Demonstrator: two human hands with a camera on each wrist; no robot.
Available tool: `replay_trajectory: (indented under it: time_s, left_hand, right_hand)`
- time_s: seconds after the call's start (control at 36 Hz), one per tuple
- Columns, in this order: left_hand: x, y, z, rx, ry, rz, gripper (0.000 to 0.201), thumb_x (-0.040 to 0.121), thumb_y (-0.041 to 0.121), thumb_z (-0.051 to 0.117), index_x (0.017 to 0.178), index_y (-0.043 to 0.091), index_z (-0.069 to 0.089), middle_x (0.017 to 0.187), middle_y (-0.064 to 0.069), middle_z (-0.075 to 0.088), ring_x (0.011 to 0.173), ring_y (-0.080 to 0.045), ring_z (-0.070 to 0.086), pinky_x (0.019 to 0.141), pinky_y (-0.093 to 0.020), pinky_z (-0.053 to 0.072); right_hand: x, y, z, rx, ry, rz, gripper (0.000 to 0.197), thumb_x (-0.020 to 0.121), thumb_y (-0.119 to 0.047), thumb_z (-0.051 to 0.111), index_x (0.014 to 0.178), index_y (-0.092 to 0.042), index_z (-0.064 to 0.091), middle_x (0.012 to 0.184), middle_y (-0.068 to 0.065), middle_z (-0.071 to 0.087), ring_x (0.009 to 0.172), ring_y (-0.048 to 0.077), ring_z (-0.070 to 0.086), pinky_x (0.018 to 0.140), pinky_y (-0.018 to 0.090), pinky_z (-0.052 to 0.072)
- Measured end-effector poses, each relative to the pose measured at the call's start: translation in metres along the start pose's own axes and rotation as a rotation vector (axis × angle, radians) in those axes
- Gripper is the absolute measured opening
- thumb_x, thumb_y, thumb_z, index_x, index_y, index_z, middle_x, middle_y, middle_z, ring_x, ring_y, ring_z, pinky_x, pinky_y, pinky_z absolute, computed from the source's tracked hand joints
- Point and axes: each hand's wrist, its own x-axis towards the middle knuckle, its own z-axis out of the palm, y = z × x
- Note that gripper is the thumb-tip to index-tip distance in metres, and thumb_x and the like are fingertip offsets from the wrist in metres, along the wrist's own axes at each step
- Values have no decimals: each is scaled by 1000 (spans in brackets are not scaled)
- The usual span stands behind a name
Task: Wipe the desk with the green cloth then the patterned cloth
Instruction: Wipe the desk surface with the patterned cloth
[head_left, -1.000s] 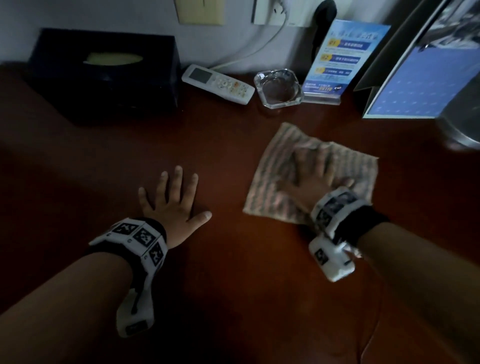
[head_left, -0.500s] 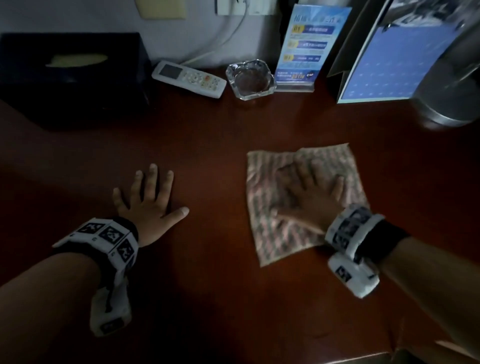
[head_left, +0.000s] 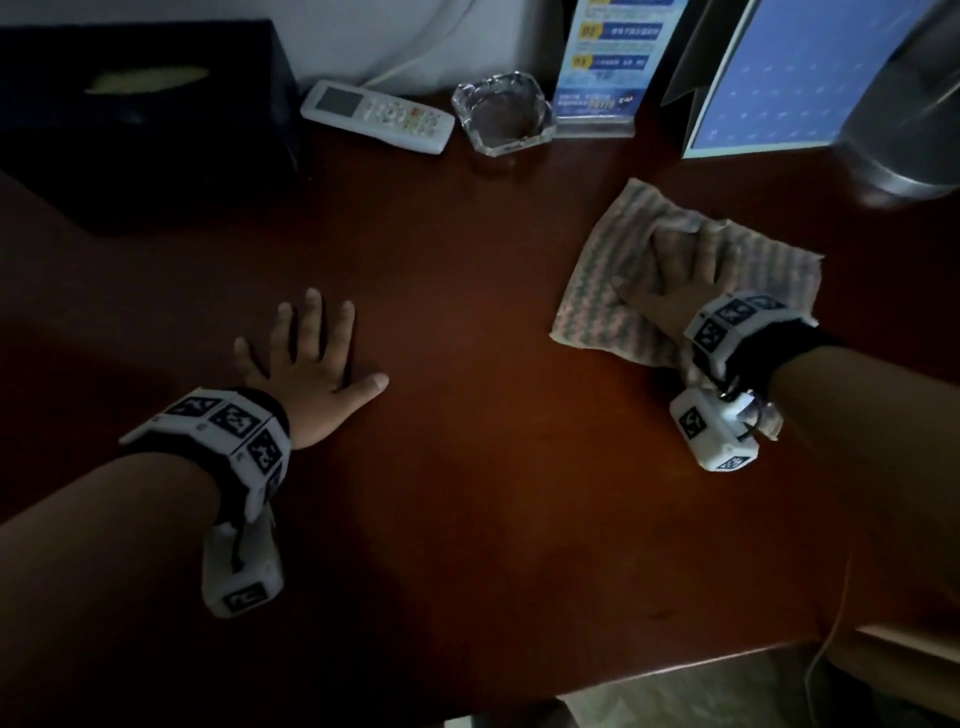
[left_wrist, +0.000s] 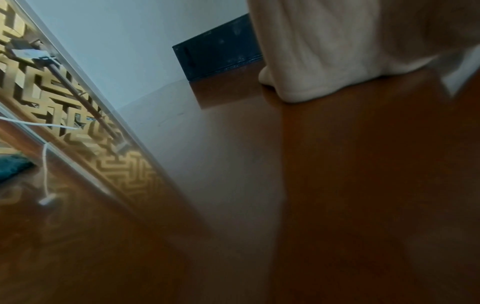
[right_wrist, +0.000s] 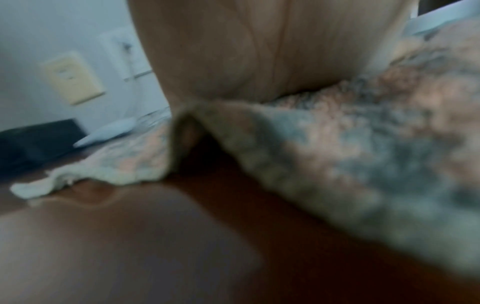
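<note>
Flat on the patterned cloth (head_left: 613, 291), right hand (head_left: 680, 275) (fingers spread); left hand (head_left: 311, 369) splayed on desk (head_left: 493, 415).

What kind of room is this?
Probably a hotel room desk: a glass ashtray, an acrylic info card stand, a black tissue box and a white remote line the wall.

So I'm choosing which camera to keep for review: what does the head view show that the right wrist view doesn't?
Only the head view shows the left hand flat on the desk, the glass ashtray and the whole patterned cloth. Only the right wrist view shows the cloth's near edge lifted off the wood and the beige wall plate. Both show the right hand pressing the cloth, the remote and the dark box.
</note>
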Motion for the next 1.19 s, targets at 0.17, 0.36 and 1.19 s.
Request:
replay_trajectory:
  time_s: [0.17, 0.36, 1.19]
  left_hand:
    - [-1, -1, 1, -10, 23, 5, 81, 88, 71, 18, 141, 35, -31, 145, 4, -45, 138, -24, -33, 111, -59, -11]
    - [-7, 6, 4, 27, 101, -30, 77, 88, 70, 12, 144, 33, -27, 151, 0, -36, 141, -24, -27, 112, -60, -7]
    - [-30, 56, 34, 165, 96, 146, 67, 94, 61, 10, 145, 34, -25, 151, -2, -36, 141, -24, -27, 113, -57, -7]
  right_hand:
    - [-45, -15, 22, 16, -30, -55, 87, 71, -88, 30, 140, -57, -12, 152, -8, -34, 141, 27, -27, 101, 73, -8]
    - [-86, -34, 50, 22, -11, -78, 85, 74, -84, 34, 140, -57, -13, 151, -8, -36, 140, 26, -29, 101, 73, -10]
    - [-156, -42, 80, 24, -151, -116, 87, 72, -84, 41, 139, -60, -10, 147, -15, -41, 137, 24, -36, 100, 74, -14]
